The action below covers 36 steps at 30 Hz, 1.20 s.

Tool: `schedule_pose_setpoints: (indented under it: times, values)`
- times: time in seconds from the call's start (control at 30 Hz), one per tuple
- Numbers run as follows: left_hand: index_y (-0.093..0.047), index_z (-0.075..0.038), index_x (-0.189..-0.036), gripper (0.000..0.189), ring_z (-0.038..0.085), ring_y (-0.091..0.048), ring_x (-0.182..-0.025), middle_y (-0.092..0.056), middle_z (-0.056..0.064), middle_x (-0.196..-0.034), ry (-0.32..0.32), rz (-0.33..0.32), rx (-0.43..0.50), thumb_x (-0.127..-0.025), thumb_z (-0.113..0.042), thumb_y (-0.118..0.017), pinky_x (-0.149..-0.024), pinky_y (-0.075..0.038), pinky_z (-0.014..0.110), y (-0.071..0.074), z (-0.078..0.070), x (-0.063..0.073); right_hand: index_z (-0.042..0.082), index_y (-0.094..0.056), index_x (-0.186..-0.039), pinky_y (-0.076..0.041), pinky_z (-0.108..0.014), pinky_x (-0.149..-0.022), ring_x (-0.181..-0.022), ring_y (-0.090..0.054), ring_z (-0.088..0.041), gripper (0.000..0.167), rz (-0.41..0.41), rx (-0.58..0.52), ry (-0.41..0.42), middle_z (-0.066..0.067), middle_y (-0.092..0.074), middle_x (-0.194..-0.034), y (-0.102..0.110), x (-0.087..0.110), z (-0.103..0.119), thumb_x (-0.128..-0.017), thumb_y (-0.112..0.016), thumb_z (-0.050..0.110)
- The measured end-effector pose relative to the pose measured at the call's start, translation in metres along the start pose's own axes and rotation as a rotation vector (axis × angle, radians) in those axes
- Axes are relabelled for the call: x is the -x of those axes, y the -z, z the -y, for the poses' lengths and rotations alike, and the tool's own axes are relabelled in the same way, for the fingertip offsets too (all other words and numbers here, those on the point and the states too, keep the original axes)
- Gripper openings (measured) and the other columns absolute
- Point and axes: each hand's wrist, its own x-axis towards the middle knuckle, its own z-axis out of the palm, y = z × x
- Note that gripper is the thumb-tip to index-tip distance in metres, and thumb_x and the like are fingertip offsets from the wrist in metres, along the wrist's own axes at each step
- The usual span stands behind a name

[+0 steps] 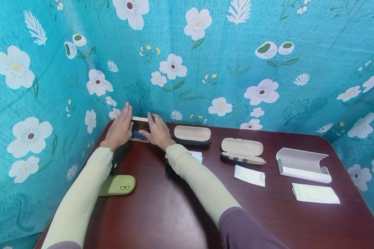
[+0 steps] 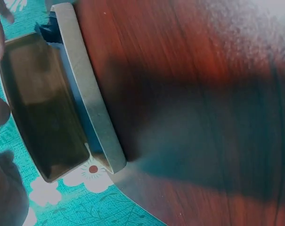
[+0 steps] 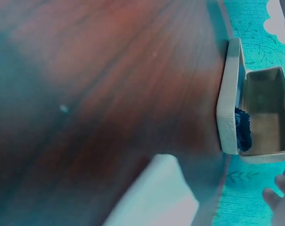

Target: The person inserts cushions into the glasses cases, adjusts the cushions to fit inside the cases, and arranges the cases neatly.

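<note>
At your far left, turquoise flowered fabric (image 1: 187,93) begins and hangs on behind the whole table (image 1: 152,211). Your left forearm partly covers a closed green glasses case (image 1: 119,185) with a small spectacles drawing on its top. Beyond it, your left hand (image 1: 117,129) is beside the left end of an open glasses case (image 1: 139,124), its fingers extended and gripping nothing. That case stands at the back edge of the table, between your hands, its brown-lined lid raised against the fabric and a dark blue cloth (image 1: 138,134) with pale lettering in its base. Your right hand (image 1: 160,133) is at the case's right end, fingers spread and released, the thumb reaching over the base; whether either hand actually touches the case you cannot tell.

Just right of that hand is an open black glasses case (image 1: 192,133) with cream lining; a white cloth (image 1: 197,156) lies in front, partly behind your right forearm. Next comes an open checked glasses case (image 1: 242,147), a folded white cloth (image 1: 250,175) before it. Farthest right, an open white glasses case (image 1: 302,160) has another folded cloth (image 1: 315,193) in front.
</note>
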Motion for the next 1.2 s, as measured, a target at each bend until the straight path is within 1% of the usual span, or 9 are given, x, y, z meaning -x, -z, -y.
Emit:
schedule_pose_setpoints:
  times: [0.13, 0.2, 0.27, 0.4, 0.57, 0.67, 0.93, 1.1, 1.2]
  values:
    - [-0.010, 0.006, -0.159, 0.062, 0.041, -0.009, -0.157, -0.004, 0.022, -0.170, -0.055, 0.100, -0.028, -0.107, -0.013, -0.038, -0.125, -0.007, 0.060, -0.007, -0.002, 0.007, 0.006, -0.014, -0.163, -0.031, -0.037, -0.122, -0.153, -0.029, -0.027, 0.107, 0.118, 0.063, 0.048, -0.015, -0.026, -0.165, -0.006, 0.002, 0.005, -0.089, -0.068, 0.062]
    - [-0.011, 0.007, -0.159, 0.061, 0.043, -0.009, -0.156, -0.008, 0.025, -0.169, -0.069, 0.141, -0.039, -0.108, -0.013, -0.038, -0.124, -0.007, 0.060, -0.010, -0.002, 0.010, 0.005, -0.009, -0.163, -0.030, -0.035, -0.122, -0.153, -0.028, -0.027, 0.113, 0.154, 0.084, 0.053, -0.016, -0.024, -0.165, -0.011, 0.004, 0.008, -0.086, -0.072, 0.060]
    - [-0.015, 0.008, -0.158, 0.060, 0.044, -0.011, -0.156, -0.014, 0.026, -0.167, -0.079, 0.155, -0.064, -0.108, -0.015, -0.039, -0.124, -0.009, 0.060, -0.011, -0.002, 0.013, 0.006, -0.007, -0.163, -0.033, -0.034, -0.120, -0.151, -0.029, -0.026, 0.116, 0.165, 0.074, 0.042, -0.016, -0.024, -0.164, -0.015, 0.004, 0.010, -0.084, -0.077, 0.055]
    - [-0.025, 0.007, -0.156, 0.065, 0.044, -0.024, -0.152, -0.032, 0.028, -0.161, -0.126, 0.083, -0.103, -0.105, -0.019, -0.054, -0.124, -0.018, 0.057, -0.008, -0.002, 0.016, 0.009, -0.008, -0.163, -0.042, -0.033, -0.113, -0.146, -0.035, -0.024, 0.113, 0.131, 0.061, 0.014, -0.014, -0.026, -0.160, -0.020, 0.003, 0.012, -0.084, -0.082, 0.041]
    - [-0.038, 0.006, -0.152, 0.083, 0.044, -0.041, -0.141, -0.047, 0.027, -0.148, -0.207, -0.014, -0.157, -0.087, -0.023, -0.081, -0.117, -0.035, 0.055, -0.007, -0.006, 0.015, 0.010, -0.015, -0.161, -0.048, -0.033, -0.107, -0.142, -0.040, -0.023, 0.102, 0.098, 0.085, -0.003, -0.013, -0.029, -0.157, -0.019, 0.006, 0.010, -0.087, -0.081, 0.032]
    - [-0.044, 0.005, -0.148, 0.083, 0.042, -0.048, -0.134, -0.052, 0.026, -0.142, -0.208, -0.057, -0.191, -0.080, -0.017, -0.087, -0.112, -0.042, 0.054, -0.007, -0.009, 0.014, 0.009, -0.019, -0.159, -0.049, -0.032, -0.105, -0.140, -0.041, -0.024, 0.095, 0.066, 0.111, 0.018, -0.013, -0.032, -0.154, -0.018, 0.008, 0.009, -0.088, -0.079, 0.030]
    - [-0.059, 0.005, -0.135, 0.066, 0.040, -0.060, -0.117, -0.064, 0.025, -0.126, -0.203, -0.161, -0.250, -0.076, -0.004, -0.087, -0.104, -0.049, 0.050, -0.010, -0.012, 0.017, 0.007, -0.028, -0.153, -0.050, -0.029, -0.104, -0.133, -0.046, -0.024, 0.083, 0.018, 0.168, 0.063, -0.014, -0.039, -0.147, -0.024, 0.012, 0.013, -0.089, -0.078, 0.028]
    - [-0.071, 0.002, -0.119, 0.038, 0.039, -0.068, -0.101, -0.073, 0.022, -0.110, -0.191, -0.229, -0.212, -0.082, 0.006, -0.075, -0.093, -0.055, 0.051, -0.006, -0.011, 0.018, 0.005, -0.038, -0.144, -0.051, -0.027, -0.101, -0.124, -0.052, -0.023, 0.071, -0.039, 0.230, 0.109, -0.013, -0.046, -0.138, -0.027, 0.014, 0.018, -0.090, -0.077, 0.030]
    - [-0.075, 0.001, -0.112, 0.030, 0.040, -0.069, -0.094, -0.075, 0.021, -0.101, -0.182, -0.241, -0.202, -0.084, 0.011, -0.068, -0.088, -0.055, 0.054, -0.002, -0.011, 0.018, 0.006, -0.043, -0.140, -0.050, -0.027, -0.101, -0.122, -0.053, -0.022, 0.063, -0.069, 0.252, 0.126, -0.012, -0.048, -0.136, -0.029, 0.015, 0.019, -0.091, -0.076, 0.028]
